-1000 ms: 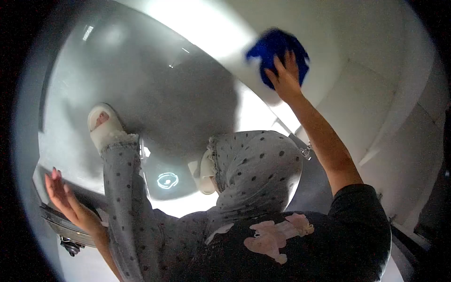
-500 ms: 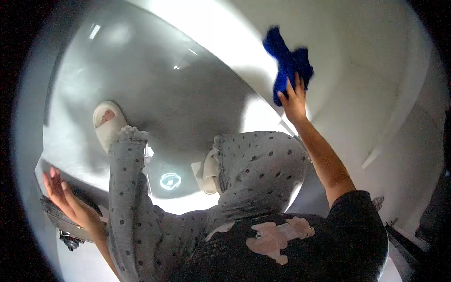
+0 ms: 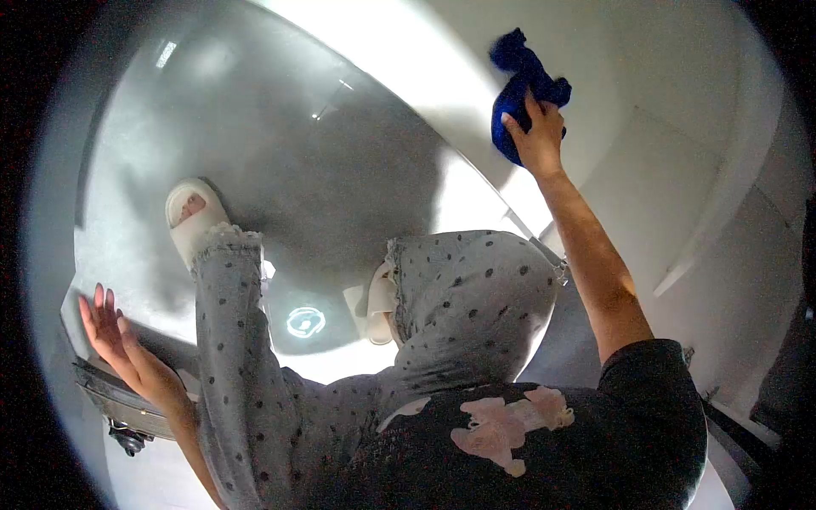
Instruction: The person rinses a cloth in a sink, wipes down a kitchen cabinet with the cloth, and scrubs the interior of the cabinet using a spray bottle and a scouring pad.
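Spreading across the view's right side, a pale surface (image 3: pixel 654 161) backs the crumpled blue cloth (image 3: pixel 514 93), near the surface's long left edge. The cloth's long axis points away from the person, narrow end farthest. The right hand (image 3: pixel 540 143) clutches its nearer part, hiding some; contact with the surface is unclear. The left hand (image 3: pixel 119 344) is open, fingers parted.

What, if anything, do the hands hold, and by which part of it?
The right hand has the blue cloth by its near, bunched part; the left hand holds nothing.
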Demonstrator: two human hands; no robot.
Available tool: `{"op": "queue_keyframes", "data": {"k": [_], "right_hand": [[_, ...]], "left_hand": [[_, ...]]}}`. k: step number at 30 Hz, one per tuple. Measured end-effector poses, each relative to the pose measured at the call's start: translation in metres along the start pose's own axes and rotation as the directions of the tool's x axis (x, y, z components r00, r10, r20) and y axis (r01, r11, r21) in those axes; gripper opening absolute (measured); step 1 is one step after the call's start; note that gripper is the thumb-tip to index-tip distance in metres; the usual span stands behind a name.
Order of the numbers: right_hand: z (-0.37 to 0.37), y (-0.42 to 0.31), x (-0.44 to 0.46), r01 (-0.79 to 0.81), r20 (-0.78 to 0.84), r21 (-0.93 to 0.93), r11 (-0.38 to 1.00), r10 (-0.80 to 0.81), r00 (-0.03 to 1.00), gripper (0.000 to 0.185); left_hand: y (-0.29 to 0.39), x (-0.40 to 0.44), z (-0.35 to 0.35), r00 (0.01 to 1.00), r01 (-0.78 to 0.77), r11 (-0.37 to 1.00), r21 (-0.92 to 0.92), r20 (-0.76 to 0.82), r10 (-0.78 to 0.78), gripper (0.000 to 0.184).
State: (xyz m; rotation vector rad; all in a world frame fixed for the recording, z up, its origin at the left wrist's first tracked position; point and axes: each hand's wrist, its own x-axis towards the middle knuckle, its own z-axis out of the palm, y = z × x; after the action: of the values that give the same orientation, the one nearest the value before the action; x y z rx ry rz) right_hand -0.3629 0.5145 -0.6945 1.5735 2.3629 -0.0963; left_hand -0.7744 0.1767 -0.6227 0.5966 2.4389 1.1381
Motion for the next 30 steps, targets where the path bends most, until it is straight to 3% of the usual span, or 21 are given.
{"op": "queue_keyframes", "data": {"k": [3, 5, 7, 8, 11, 14, 15, 18, 20, 21, 23, 25, 26, 28, 29, 30], "right_hand": [[0.025, 0.024, -0.046, 0.023, 0.012, 0.079, 0.997, -0.024, 1.000, 0.054], [0.038, 0.037, -0.072, -0.052, 0.057, 0.054, 0.997, 0.049, 0.997, 0.059], [0.028, 0.027, -0.043, -0.028, 0.091, 0.002, 1.000, 0.028, 0.995, 0.061], [0.022, 0.014, -0.022, -0.011, 0.005, -0.032, 0.999, 0.011, 1.000, 0.062], [-0.013, -0.020, 0.023, 0.001, 0.001, -0.079, 0.997, -0.001, 1.000, 0.054], [0.024, 0.022, -0.035, 0.021, -0.011, -0.113, 0.993, -0.023, 1.000, 0.056], [0.027, 0.029, -0.062, -0.140, 0.167, -0.017, 0.990, 0.140, 0.976, 0.060], [0.033, 0.037, -0.066, -0.142, 0.113, 0.008, 0.990, 0.140, 0.984, 0.064], [0.010, 0.013, -0.021, -0.093, 0.023, -0.083, 0.992, 0.095, 0.995, 0.061], [0.007, 0.009, 0.008, -0.025, -0.017, -0.053, 0.998, 0.024, 1.000, 0.060], [-0.002, -0.013, 0.034, -0.037, -0.085, 0.001, 0.999, 0.037, 0.996, 0.057], [0.014, -0.004, -0.001, 0.069, -0.080, -0.063, 0.996, -0.074, 0.994, 0.058], [0.019, -0.001, -0.032, 0.043, 0.021, -0.002, 0.999, -0.043, 0.999, 0.061], [0.038, 0.025, -0.069, 0.035, 0.053, 0.065, 0.997, -0.038, 0.998, 0.062], [0.043, 0.039, -0.077, 0.066, -0.042, 0.130, 0.989, -0.061, 0.997, 0.061], [0.038, 0.036, -0.071, 0.106, -0.151, 0.076, 0.991, -0.094, 0.984, 0.058]], "left_hand": [[-0.001, -0.001, -0.006, 0.999, 0.001, 0.999, -0.033, -0.052, -0.003, 0.046], [-0.013, -0.003, -0.010, 1.000, 0.016, 0.999, 0.041, -0.020, -0.015, 0.046], [-0.011, -0.002, -0.003, 0.999, 0.003, 0.999, 0.054, 0.032, -0.005, 0.046], [-0.010, 0.000, 0.001, 1.000, 0.000, 1.000, 0.019, 0.031, -0.001, 0.046], [0.007, 0.002, 0.006, 1.000, 0.012, 1.000, -0.010, -0.004, -0.012, 0.046], [-0.002, 0.002, -0.006, 0.997, -0.011, 0.999, -0.039, -0.076, 0.008, 0.046], [-0.004, 0.000, -0.006, 0.996, -0.012, 0.999, -0.035, -0.084, 0.009, 0.046], [-0.003, -0.001, -0.001, 0.999, -0.029, 1.000, -0.007, 0.023, 0.029, 0.045], [0.003, 0.002, 0.005, 1.000, -0.017, 1.000, -0.007, 0.003, 0.017, 0.045], [0.007, 0.002, 0.008, 1.000, -0.003, 1.000, -0.004, -0.020, 0.003, 0.044], [0.013, 0.002, 0.008, 0.999, 0.009, 1.000, -0.003, -0.039, -0.009, 0.044], [0.014, 0.007, 0.003, 0.998, -0.003, 1.000, 0.000, -0.065, 0.003, 0.044], [0.007, 0.005, -0.001, 0.999, -0.023, 0.999, 0.025, -0.025, 0.024, 0.045], [-0.006, 0.003, -0.004, 0.997, -0.067, 0.998, 0.019, 0.028, 0.067, 0.046], [-0.012, 0.001, -0.004, 0.999, -0.025, 0.999, -0.026, 0.036, 0.026, 0.048], [-0.008, 0.000, -0.005, 0.999, -0.020, 0.999, -0.031, 0.040, 0.021, 0.048]]}}
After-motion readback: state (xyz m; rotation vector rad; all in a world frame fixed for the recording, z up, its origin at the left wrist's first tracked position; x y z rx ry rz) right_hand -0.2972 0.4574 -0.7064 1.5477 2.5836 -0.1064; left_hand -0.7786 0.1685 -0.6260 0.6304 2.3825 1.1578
